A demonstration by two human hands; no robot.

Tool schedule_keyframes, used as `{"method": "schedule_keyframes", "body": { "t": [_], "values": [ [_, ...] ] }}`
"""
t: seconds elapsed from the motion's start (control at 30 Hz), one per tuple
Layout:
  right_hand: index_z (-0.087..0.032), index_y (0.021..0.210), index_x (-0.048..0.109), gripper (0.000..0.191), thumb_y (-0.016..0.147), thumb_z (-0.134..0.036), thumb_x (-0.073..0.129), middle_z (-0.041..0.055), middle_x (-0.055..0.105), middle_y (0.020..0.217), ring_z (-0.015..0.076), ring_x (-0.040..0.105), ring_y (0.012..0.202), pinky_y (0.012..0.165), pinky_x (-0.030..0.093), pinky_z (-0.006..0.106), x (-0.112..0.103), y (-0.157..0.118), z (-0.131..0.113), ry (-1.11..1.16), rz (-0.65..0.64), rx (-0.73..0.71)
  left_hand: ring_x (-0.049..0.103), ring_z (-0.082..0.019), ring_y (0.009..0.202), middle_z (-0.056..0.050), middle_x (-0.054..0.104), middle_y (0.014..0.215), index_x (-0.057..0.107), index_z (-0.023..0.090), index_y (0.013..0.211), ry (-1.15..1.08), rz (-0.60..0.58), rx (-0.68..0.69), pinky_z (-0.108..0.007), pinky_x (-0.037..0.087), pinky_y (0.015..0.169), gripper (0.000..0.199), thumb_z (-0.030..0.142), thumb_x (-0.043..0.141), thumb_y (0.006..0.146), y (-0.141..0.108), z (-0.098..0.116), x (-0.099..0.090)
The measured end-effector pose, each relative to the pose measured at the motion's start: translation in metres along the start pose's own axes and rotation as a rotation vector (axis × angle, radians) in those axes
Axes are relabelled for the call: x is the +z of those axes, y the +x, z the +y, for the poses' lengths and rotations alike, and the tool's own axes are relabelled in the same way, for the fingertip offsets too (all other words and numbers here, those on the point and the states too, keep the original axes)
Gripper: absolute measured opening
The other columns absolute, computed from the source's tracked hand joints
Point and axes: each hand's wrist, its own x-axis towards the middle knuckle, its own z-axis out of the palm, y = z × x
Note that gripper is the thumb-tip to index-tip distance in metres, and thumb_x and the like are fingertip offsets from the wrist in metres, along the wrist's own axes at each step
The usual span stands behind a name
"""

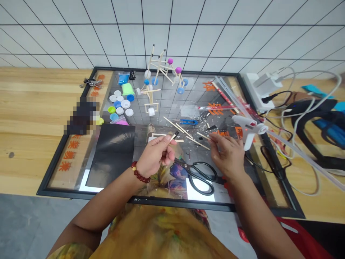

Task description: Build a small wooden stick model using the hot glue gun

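Observation:
My left hand (155, 153), a beaded bracelet at its wrist, pinches a short wooden stick (173, 137) with a black end between thumb and fingers. My right hand (228, 154) holds the end of another wooden stick (202, 135), low over the glass-topped board (161, 201). Between the hands lie several loose wooden sticks (198, 143) and small black scraps (212, 127). Black-handled scissors (189, 167) rest nearer me. Blue thread snips (188, 122) lie just beyond the sticks.
A stick model (161, 66) with coloured caps stands at the back, a smaller stick piece (151, 95) before it. Bottle caps (125, 104) and black sheet (111, 154) lie left. On the right are a glue gun (249, 133), power strip (257, 91) and cables (319, 180).

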Motion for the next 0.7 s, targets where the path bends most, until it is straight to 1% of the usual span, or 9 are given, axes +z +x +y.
{"method": "schedule_keyframes", "body": {
  "t": [0.2,0.3,0.37,0.47,0.53,0.63,0.7],
  "values": [
    [-0.021,0.107,0.067,0.022,0.087,-0.022,0.059,0.0041,0.076,0.082,0.0208,0.068,0.075,0.072,0.040,0.035,0.007,-0.002,-0.001,-0.001,-0.058,0.030,0.041,-0.005,0.037,0.004,0.054,0.049,0.060,0.016,0.085,-0.094,-0.053,-0.051,-0.018,0.025,0.038,0.036,0.051,0.068,0.080,0.002,0.001,-0.005],
    [-0.021,0.105,0.068,0.020,0.087,-0.023,0.060,0.0043,0.077,0.083,0.0215,0.069,0.078,0.072,0.040,0.035,0.008,-0.001,-0.001,0.003,-0.038,0.038,0.040,-0.004,0.038,0.004,0.053,0.050,0.060,0.016,0.082,-0.146,-0.105,-0.092,-0.016,0.024,0.038,0.035,0.049,0.070,0.079,0.003,0.002,-0.007],
    [-0.021,0.103,0.069,0.018,0.087,-0.023,0.060,0.0045,0.077,0.086,0.0213,0.070,0.080,0.072,0.043,0.035,0.007,0.000,-0.003,0.061,0.011,0.045,0.040,-0.004,0.039,0.004,0.052,0.052,0.059,0.015,0.081,-0.163,-0.133,-0.099,-0.015,0.025,0.039,0.036,0.048,0.071,0.078,0.004,0.001,-0.007],
    [-0.022,0.102,0.069,0.017,0.087,-0.022,0.061,0.0041,0.077,0.090,0.0205,0.071,0.082,0.075,0.048,0.035,0.000,0.005,-0.015,0.234,0.123,0.095,0.041,-0.002,0.043,0.003,0.054,0.060,0.058,0.014,0.080,-0.172,-0.161,-0.092,-0.014,0.027,0.041,0.036,0.047,0.073,0.077,0.005,-0.001,-0.005],
    [-0.023,0.102,0.069,0.017,0.087,-0.021,0.061,0.0034,0.076,0.090,0.0200,0.071,0.084,0.077,0.051,0.035,-0.008,0.010,-0.027,0.328,0.164,0.100,0.041,-0.001,0.045,0.002,0.054,0.063,0.058,0.013,0.080,-0.174,-0.163,-0.087,-0.013,0.026,0.041,0.037,0.046,0.073,0.077,0.005,-0.004,-0.005],
    [-0.024,0.098,0.068,0.017,0.085,-0.016,0.063,0.0020,0.075,0.089,0.0189,0.069,0.082,0.077,0.050,0.034,-0.020,0.020,-0.043,0.366,0.176,0.017,0.037,-0.001,0.042,0.004,0.049,0.058,0.058,0.013,0.080,-0.163,-0.140,-0.074,-0.013,0.022,0.040,0.036,0.046,0.072,0.078,0.006,-0.006,-0.004],
    [-0.024,0.097,0.068,0.018,0.084,-0.013,0.063,0.0017,0.075,0.088,0.0186,0.069,0.081,0.076,0.049,0.034,-0.025,0.027,-0.050,0.370,0.186,-0.024,0.033,-0.002,0.039,0.006,0.046,0.053,0.059,0.014,0.082,-0.144,-0.108,-0.052,-0.014,0.020,0.038,0.036,0.047,0.071,0.079,0.006,-0.007,-0.004]
  ]
}}
